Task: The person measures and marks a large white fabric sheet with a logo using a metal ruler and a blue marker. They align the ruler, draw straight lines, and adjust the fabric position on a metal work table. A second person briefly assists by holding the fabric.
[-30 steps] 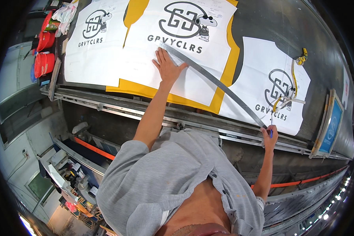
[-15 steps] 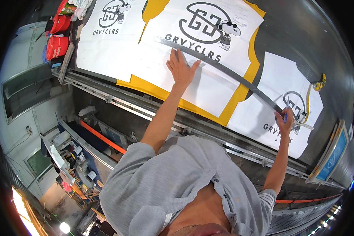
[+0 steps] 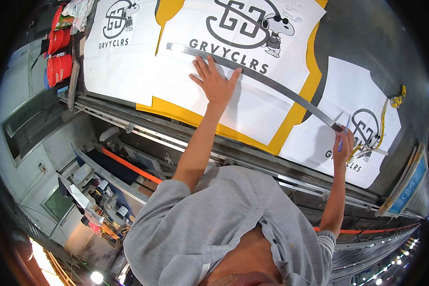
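A long metal ruler (image 3: 281,90) lies slantwise across a white paper sheet with a black print (image 3: 181,81), just below its lettering. My left hand (image 3: 218,88) rests on that sheet with fingers spread, fingertips touching the ruler's edge. My right hand (image 3: 344,142) is closed around a blue pen (image 3: 341,146), right at the ruler's dark right end; whether it also grips the ruler I cannot tell. Under the middle sheet lies a yellow shirt-shaped piece (image 3: 176,116), its border showing. A smaller printed white sheet (image 3: 343,95) lies beneath my right hand.
Another printed white sheet (image 3: 112,71) lies at the left. A yellow tape measure (image 3: 398,101) sits on the dark table (image 3: 348,33) at the right, near a framed blue screen (image 3: 407,183). Red buckets (image 3: 59,69) stand at the far left. A metal rail (image 3: 164,138) runs along the table's front.
The ruler has slid a little to the left over the middle sheet. My left fingers are spread wider, and my right hand stays at the ruler's end. The view has shifted slightly.
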`<state>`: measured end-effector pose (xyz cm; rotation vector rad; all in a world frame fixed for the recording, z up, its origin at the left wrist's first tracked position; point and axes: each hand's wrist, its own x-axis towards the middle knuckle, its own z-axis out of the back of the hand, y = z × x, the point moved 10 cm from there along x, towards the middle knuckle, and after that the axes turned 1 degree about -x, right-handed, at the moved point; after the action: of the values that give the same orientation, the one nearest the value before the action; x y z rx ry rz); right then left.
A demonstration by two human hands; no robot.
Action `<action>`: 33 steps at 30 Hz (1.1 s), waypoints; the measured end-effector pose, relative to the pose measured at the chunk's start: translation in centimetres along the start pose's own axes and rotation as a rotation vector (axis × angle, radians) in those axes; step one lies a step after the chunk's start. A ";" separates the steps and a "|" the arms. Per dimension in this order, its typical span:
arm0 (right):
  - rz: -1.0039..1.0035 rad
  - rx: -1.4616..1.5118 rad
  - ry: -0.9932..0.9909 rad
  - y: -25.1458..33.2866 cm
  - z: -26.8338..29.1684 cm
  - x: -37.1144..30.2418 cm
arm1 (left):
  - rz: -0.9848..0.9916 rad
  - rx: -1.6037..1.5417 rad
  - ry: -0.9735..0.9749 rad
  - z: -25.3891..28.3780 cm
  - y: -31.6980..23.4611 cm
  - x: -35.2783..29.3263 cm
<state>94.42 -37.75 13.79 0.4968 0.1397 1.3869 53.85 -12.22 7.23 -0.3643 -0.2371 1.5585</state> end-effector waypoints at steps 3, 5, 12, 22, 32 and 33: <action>-0.016 0.052 -0.034 0.4 -0.6 0.5 | 0.000 -0.007 -0.006 0.0 0.0 0.0; 0.022 0.052 -0.026 1.3 -1.2 0.8 | -0.001 -0.020 -0.017 0.1 0.1 -0.1; -0.020 0.070 0.001 2.1 -3.1 0.9 | 0.007 0.031 0.020 -0.5 0.3 0.0; -0.038 0.056 -0.107 2.3 -3.1 0.4 | -0.002 0.113 0.008 -0.7 0.4 0.0; -0.072 0.053 0.005 3.3 -3.2 1.2 | 0.011 0.021 0.002 -0.7 0.4 0.0; -0.089 0.073 0.018 3.4 -3.1 1.1 | 0.040 0.011 0.021 -0.9 0.7 0.1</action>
<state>90.40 -35.60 12.62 0.5330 0.2255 1.3025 53.54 -12.22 6.18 -0.3785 -0.2056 1.5943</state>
